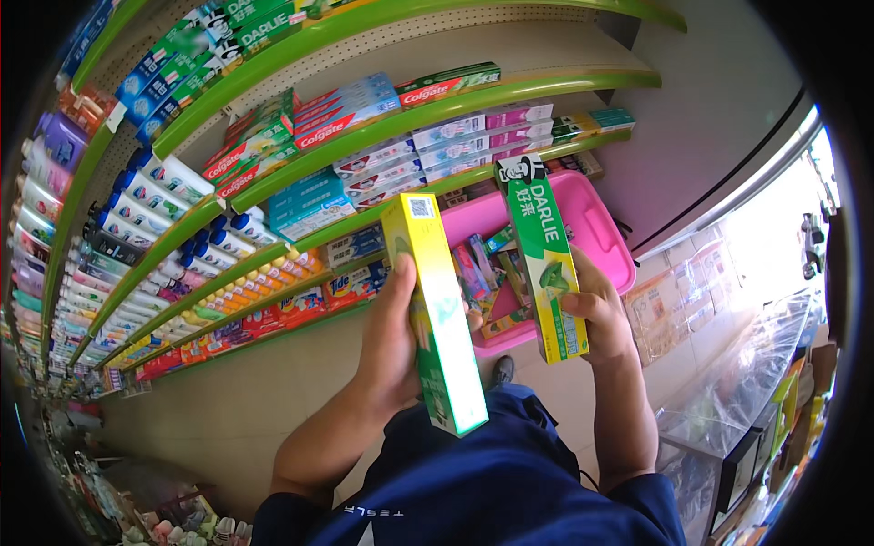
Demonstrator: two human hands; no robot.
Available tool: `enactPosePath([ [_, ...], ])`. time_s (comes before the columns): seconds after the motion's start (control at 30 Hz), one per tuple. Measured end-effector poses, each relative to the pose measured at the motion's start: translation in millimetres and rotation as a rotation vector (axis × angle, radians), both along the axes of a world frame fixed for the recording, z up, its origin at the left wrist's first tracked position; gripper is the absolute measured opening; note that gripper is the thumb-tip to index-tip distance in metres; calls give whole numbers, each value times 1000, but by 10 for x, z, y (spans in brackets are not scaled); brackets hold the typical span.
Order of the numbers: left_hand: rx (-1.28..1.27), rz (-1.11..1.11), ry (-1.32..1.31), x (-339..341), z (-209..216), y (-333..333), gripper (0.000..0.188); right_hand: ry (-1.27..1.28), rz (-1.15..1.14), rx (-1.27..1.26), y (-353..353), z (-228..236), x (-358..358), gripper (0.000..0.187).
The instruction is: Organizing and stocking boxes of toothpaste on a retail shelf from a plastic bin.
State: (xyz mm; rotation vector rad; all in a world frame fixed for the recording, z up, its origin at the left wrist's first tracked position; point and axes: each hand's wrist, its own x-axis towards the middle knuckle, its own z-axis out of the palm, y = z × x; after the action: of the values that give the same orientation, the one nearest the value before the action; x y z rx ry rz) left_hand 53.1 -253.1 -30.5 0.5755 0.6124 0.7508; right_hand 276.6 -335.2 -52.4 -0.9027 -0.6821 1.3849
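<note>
Near the pink basket (601, 218), I have my left hand (387, 341) clamped around one long carton (439, 314), my right hand (601, 318) gripping a second carton (543, 259), apart, perhaps so both faces show

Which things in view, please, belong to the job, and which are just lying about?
In hand:
- long yellow-green carton, left hand
- long green-yellow carton, right hand
- probably pink plastic basket

Lying about:
- shelved white blue-capped bottles
- clear plastic sheeting

Blue-capped white plastic bottles (153, 202) line green-edged shelves (592, 84) ahead and left of the hands (391, 337), with glossy beige floor tiles (228, 419) below and crumpled clear plastic sheeting (724, 364) to their right.
</note>
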Motion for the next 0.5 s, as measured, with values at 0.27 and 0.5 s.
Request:
enactPosePath([
  [0.27, 49, 213, -55, -103, -60, 323, 43, -6, -20, -23, -62, -87, -445, 94],
  [0.5, 70, -54, -198, -212, -158, 399, 52, -70, -30, -42, -74, -108, -390, 93],
])
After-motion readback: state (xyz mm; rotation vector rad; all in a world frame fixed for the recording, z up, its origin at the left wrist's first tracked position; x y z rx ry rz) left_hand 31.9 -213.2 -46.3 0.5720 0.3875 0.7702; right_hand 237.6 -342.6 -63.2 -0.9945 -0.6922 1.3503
